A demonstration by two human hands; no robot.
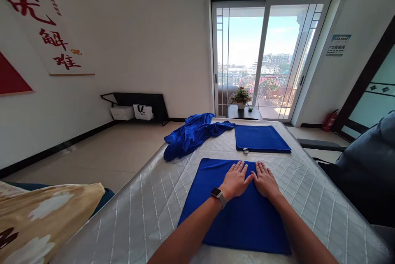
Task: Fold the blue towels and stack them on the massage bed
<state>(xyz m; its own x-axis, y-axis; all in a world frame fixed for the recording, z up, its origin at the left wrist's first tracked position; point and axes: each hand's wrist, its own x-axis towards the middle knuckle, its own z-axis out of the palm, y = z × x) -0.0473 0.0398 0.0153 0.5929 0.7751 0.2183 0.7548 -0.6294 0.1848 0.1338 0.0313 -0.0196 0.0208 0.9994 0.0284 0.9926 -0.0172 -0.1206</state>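
Note:
A blue cloth [240, 223] lies flat and folded into a rough square on the silver quilted cover [148, 202]. My left hand [237, 179], with a watch [218, 195] on its wrist, rests palm down near the cloth's far edge, fingers stretched out. Beside it my right hand [266, 179] presses flat close to the far right corner, the thumbs nearly meeting. Just beyond is a second blue cloth [262, 138], neatly folded, with a small white tag at its near edge. A crumpled blue cloth [196, 134] sits at the far left, part of it over the cover's edge.
A tan patterned blanket [55, 218] lies at the lower left. Dark blue-grey seating [370, 165] stands at the right. Behind the covered surface are a small table with a potted plant [241, 97] and sliding glass doors [268, 58]. A black rack [138, 103] leans by the wall.

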